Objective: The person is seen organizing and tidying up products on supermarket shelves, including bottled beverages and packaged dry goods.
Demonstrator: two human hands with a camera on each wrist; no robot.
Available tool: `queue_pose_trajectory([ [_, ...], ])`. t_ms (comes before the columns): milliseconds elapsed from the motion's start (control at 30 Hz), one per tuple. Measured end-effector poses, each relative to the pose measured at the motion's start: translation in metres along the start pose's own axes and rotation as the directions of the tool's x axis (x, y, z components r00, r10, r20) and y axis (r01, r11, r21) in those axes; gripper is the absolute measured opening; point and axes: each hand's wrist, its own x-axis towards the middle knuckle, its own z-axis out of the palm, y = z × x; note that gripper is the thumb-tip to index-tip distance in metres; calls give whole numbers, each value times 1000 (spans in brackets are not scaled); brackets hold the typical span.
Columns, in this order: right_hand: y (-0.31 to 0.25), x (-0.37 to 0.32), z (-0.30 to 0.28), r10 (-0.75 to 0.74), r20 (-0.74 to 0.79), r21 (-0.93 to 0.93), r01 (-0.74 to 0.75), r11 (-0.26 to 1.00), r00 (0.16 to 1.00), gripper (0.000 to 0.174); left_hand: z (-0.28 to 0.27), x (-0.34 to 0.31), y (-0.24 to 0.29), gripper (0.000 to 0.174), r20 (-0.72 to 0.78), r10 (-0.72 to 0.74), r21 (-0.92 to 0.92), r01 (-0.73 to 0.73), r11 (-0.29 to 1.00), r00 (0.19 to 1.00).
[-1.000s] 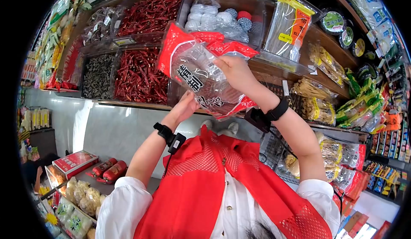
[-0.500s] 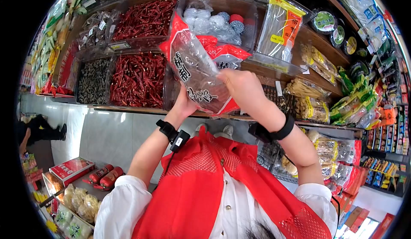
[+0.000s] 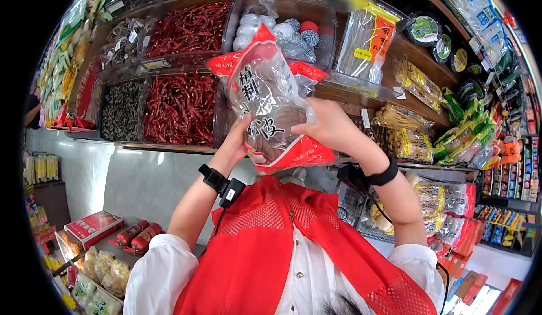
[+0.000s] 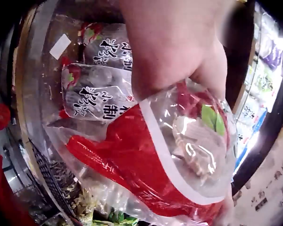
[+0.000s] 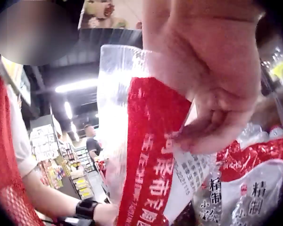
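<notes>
Held up between both hands is a plastic food bag (image 3: 265,106), clear in the middle with red ends and black lettering; pale contents show through it. My left hand (image 3: 234,140) grips its left side low down, thumb in front and fingers hidden behind. On the right edge, my right hand (image 3: 326,126) pinches the bag with the thumb over its front. The right wrist view has this hand (image 5: 212,89) bent over the bag's red printed part (image 5: 153,150). Similar bags (image 4: 92,94) lie behind it in the left wrist view.
Bins of dried red chilies (image 3: 179,109) and dark dried goods (image 3: 123,109) stand left of the bag. Beyond it a bin holds white wrapped balls (image 3: 248,30). A noodle packet (image 3: 364,44) and bundled dried goods (image 3: 415,143) lie to the right. Another person (image 5: 92,141) stands far off.
The bag has turned from a leftward tilt to nearly upright, its front now facing the head camera. My right hand has shifted lower along its right edge; my left hand still holds the left side.
</notes>
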Motion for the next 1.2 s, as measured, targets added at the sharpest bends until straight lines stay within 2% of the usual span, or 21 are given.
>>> queue_pose_trajectory([
  [67, -3, -4, -4, 133, -72, -104, -140, 985, 988, 38, -4, 4, 4, 53, 69, 54, -33, -52, 998, 996],
  [133, 21, -4, 11, 76, -126, -206, -101, 973, 989, 31, -11, 17, 14, 56, 145, 89, -281, -45, 959, 985],
  [200, 24, -8, 25, 126, -144, -512, -182, 839, 982, 22, -13, 21, 17, 57, 163, 76, -308, -22, 951, 984],
  [267, 20, -14, 31, 79, -147, -485, -141, 863, 986, 20, -9, 15, 8, 58, -28, 90, -194, -94, 976, 996],
  [333, 15, -13, 26, -29, -187, -357, -40, 933, 982, 23, -13, 11, 13, 55, -21, 44, -242, -48, 969, 999],
  [400, 20, -8, 24, 24, -156, -346, -78, 935, 987, 26, -24, 14, 18, 50, 40, 98, -166, -90, 982, 994],
  [467, 35, 0, 38, -2, -328, -86, -28, 996, 945, 26, -27, 13, 19, 44, 83, 136, -161, -121, 979, 987],
  [500, 36, 5, 45, 116, -314, 144, -74, 987, 942, 25, -25, 11, 18, 45, 88, 169, -6, -169, 986, 982],
  [533, 46, 9, 50, 116, -312, 145, -74, 987, 943, 25, -22, 10, 19, 48, 98, 201, 150, -214, 965, 975],
  [600, 70, 18, 64, 174, -326, 122, -142, 982, 929, 27, -15, 8, 33, 44, 90, 240, 168, -253, 953, 967],
  [667, 84, 24, 75, 187, -361, 136, -147, 980, 914, 27, -25, 15, 47, 39, -2, 358, 644, -272, 715, 934],
  [733, 93, 30, 84, 198, -395, 148, -150, 977, 897, 27, -47, 25, 53, 16, -35, 472, 735, -297, 609, 881],
  [767, 97, 33, 88, 221, -404, 184, -158, 970, 888, 28, -54, 24, 64, 12, -78, 472, 725, -275, 632, 878],
  [800, 102, 37, 92, 245, -412, 220, -165, 961, 877, 28, -58, 23, 69, 9, -120, 470, 713, -254, 654, 874],
  [833, 110, 40, 99, 245, -410, 223, -164, 961, 878, 28, -61, 23, 70, 7, -145, 500, 776, -215, 593, 854],
  [967, 140, 52, 142, 331, -393, 316, -212, 925, 858, 33, -85, 33, 65, 8, -117, 566, 823, -239, 515, 816],
  [1000, 148, 54, 155, 395, -385, 368, -254, 895, 834, 34, -92, 39, 64, 8, -74, 616, 912, -197, 360, 784],
  [1033, 158, 58, 165, 451, -285, 352, -345, 870, 846, 23, -99, 44, 62, 9, -20, 656, 970, -143, 194, 755],
  [1067, 171, 62, 179, 452, -283, 356, -345, 868, 846, 23, -100, 47, 60, 8, 7, 672, 980, -139, 142, 741],
  [1133, 187, 70, 202, 578, -305, 385, -457, 801, 757, 23, -93, 54, 62, 7, 64, 663, 995, -99, 16, 746],
  [1200, 173, 68, 199, 629, -276, 458, -476, 751, 727, 23, -85, 54, 61, 8, 89, 667, 995, -94, -28, 739],
])
